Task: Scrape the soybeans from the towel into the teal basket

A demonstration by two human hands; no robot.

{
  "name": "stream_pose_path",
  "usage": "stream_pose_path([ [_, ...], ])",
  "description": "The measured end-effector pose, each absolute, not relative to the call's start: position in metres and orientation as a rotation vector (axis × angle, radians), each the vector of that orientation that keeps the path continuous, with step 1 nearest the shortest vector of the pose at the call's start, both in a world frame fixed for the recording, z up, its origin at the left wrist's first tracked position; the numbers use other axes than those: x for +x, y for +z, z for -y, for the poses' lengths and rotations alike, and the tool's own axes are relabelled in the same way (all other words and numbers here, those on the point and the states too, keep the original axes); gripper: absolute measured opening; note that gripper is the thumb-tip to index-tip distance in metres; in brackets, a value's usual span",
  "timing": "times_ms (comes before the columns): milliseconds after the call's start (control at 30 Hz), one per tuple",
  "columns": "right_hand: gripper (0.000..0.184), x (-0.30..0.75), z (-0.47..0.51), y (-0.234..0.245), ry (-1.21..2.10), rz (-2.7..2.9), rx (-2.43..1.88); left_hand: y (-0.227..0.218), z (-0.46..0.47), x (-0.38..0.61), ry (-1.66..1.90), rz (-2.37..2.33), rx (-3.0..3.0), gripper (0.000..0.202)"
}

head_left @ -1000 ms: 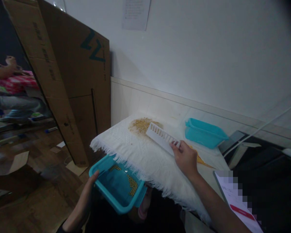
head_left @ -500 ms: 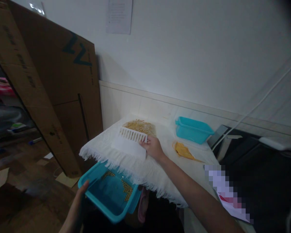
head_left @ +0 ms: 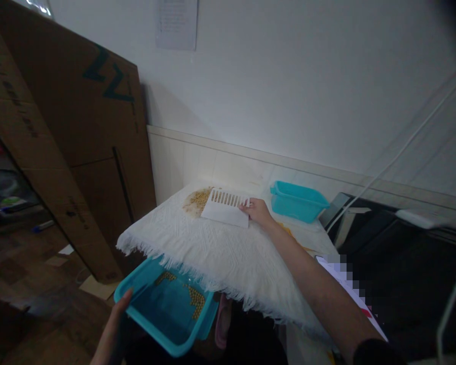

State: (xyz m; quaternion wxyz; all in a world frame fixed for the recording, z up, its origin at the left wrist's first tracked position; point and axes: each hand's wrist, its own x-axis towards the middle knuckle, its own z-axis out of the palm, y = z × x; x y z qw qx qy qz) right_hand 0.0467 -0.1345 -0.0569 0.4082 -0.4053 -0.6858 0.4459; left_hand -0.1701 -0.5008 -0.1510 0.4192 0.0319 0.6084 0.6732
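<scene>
My left hand point(head_left: 122, 306) grips the left rim of a blue plastic tub point(head_left: 167, 317), held below the table's front edge. Soybean-like yellow beans point(head_left: 196, 302) lie in two patches on the tub's floor. Over the table, my right hand point(head_left: 257, 211) pinches the right side of a white slotted scraper point(head_left: 225, 212), its slots pointing away from me. Behind and left of the scraper, a pile of the same yellow beans point(head_left: 199, 198) rests on the white fringed cloth point(head_left: 197, 243); the scraper hides part of it.
A second blue tub point(head_left: 298, 203) stands at the table's back right. A yellow item point(head_left: 287, 229) lies partly behind my right forearm. A tall cardboard box point(head_left: 79, 116) rises at the left, and a white cable point(head_left: 395, 152) hangs on the right.
My right hand has moved the scraper right and farther back, to the right part of the bean pile, uncovering its left side. The left hand still holds the tub below the edge.
</scene>
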Motion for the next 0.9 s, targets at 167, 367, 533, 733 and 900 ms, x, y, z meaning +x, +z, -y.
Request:
stream_pose_path([
  [167, 0.034, 0.055, 0.132, -0.056, 1.059, 1.7, -1.012, -0.147, 0.498, -0.17, 1.673, -1.511, 0.054, 0.086],
  [367, 0.039, 0.062, 0.131, -0.066, 0.826, 1.595, -1.04, -0.145, 0.498, -0.165, 1.662, -1.561, 0.028, 0.084],
  [533, 0.027, 0.061, 0.137, -0.076, 0.652, 1.607, -1.066, -0.143, 0.501, -0.161, 1.662, -1.591, 0.049, 0.084],
  [733, 0.024, 0.052, 0.15, -0.076, 0.603, 1.699, -1.046, -0.145, 0.5, -0.161, 1.68, -1.578, 0.043, 0.082],
  [900, 0.023, 0.046, 0.161, -0.075, 0.574, 1.764, -1.019, -0.145, 0.5, -0.163, 1.69, -1.6, 0.088, 0.079],
])
